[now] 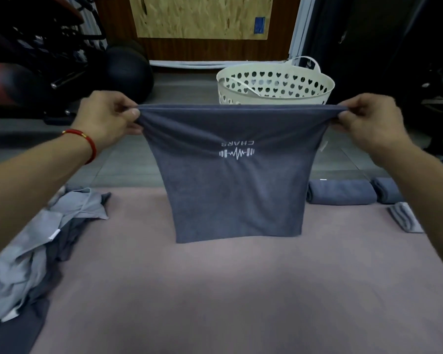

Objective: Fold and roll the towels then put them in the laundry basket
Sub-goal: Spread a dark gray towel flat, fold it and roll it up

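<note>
A dusty-pink mat covers the floor and carries nearly everything in view. Above its middle hangs a dark grey towel, stretched taut along its top edge and dropping so that its bottom hem sits just at the mat's surface; a white dumbbell-and-pulse logo with upside-down lettering shows near its top. Along the mat's left edge lies a crumpled heap of unfolded towels, light grey over dark grey. Beyond the mat's far edge, on the grey floor, stands a cream laundry basket with heart-shaped holes, its lower part hidden behind the held towel. At the mat's far right corner lie two rolled dark grey towels side by side, with a folded light grey towel just nearer. The left hand, with a red bracelet on its wrist, pinches the towel's top left corner, and the right hand pinches the top right corner.
</note>
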Demonstrator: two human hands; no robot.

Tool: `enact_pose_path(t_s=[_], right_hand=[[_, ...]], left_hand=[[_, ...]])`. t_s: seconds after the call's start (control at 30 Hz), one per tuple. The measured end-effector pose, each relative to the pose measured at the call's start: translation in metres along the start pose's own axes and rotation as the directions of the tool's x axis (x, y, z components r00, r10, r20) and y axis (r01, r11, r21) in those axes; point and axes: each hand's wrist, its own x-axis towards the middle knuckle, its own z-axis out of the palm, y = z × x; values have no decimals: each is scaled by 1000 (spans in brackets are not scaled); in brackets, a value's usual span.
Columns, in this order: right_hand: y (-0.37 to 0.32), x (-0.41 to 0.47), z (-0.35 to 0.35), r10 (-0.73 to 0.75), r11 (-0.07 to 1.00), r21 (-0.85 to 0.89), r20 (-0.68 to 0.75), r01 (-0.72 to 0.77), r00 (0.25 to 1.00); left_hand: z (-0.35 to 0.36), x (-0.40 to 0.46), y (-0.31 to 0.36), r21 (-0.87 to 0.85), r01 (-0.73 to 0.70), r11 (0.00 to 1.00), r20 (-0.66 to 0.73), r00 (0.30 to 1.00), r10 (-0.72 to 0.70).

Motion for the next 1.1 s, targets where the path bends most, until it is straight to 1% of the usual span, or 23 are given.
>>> enact_pose_path(t_s=[0.07,0.13,0.2,0.27,0.33,0.37,0.43,0.5,0.53,0.57,0.63,0.67,0.7,0.77,0.8,0.87,0.93,1.0,1.07,1.1], right_hand=[[13,-11,-5,24,1000,8,64,-24,998],[26,-30,-9,59,998,-30,148,-55,987],[48,-55,-11,107,987,-141,237,-75,965],[77,-85,-13,185,942,-328,319,-74,930],[111,-117,-12,291,846,-533,429,-21,855],[127,-133,-9,324,805,-591,507,48,799],[159,-163,-2,355,754,-625,645,201,677],[185,-190,4,397,720,-634,709,281,583],[194,-202,7,413,708,-639,720,301,557],[203,-211,9,426,704,-645,719,298,549],[216,-224,14,444,721,-651,698,239,561],[220,-229,16,468,734,-657,673,172,573],[223,-232,18,506,743,-665,633,75,586],[227,-237,22,598,743,-648,526,-171,605],[230,-240,23,630,735,-618,468,-280,620],[237,-246,27,645,731,-554,370,-399,668],[240,-254,29,645,729,-531,323,-432,692],[241,-260,28,644,717,-572,321,-400,695],[236,-263,21,654,697,-628,361,-345,665],[233,-266,16,674,680,-656,383,-328,632]], left_hand=[[2,-12,-6,42,-2,999,4,1000,2],[12,-31,-20,-39,61,997,60,996,-58],[28,-61,-45,-44,146,988,185,973,-136],[44,-99,-83,38,223,974,342,913,-223],[56,-138,-123,186,231,955,468,834,-293],[62,-157,-143,266,225,937,510,792,-335],[76,-193,-176,399,204,894,552,725,-412],[89,-223,-196,464,204,862,549,697,-460],[95,-236,-201,464,224,857,535,701,-472],[99,-245,-206,464,248,850,514,706,-487],[107,-255,-212,441,333,833,463,711,-529],[108,-258,-213,410,384,827,447,706,-550],[110,-260,-215,372,438,818,446,689,-572],[113,-263,-215,286,528,799,459,657,-598],[113,-264,-213,237,572,785,448,653,-611],[113,-266,-214,138,636,759,403,664,-630],[111,-266,-217,101,676,730,385,650,-655],[109,-267,-219,133,664,736,452,620,-641],[107,-271,-221,204,628,751,541,568,-621],[106,-274,-224,241,614,752,576,533,-620]])
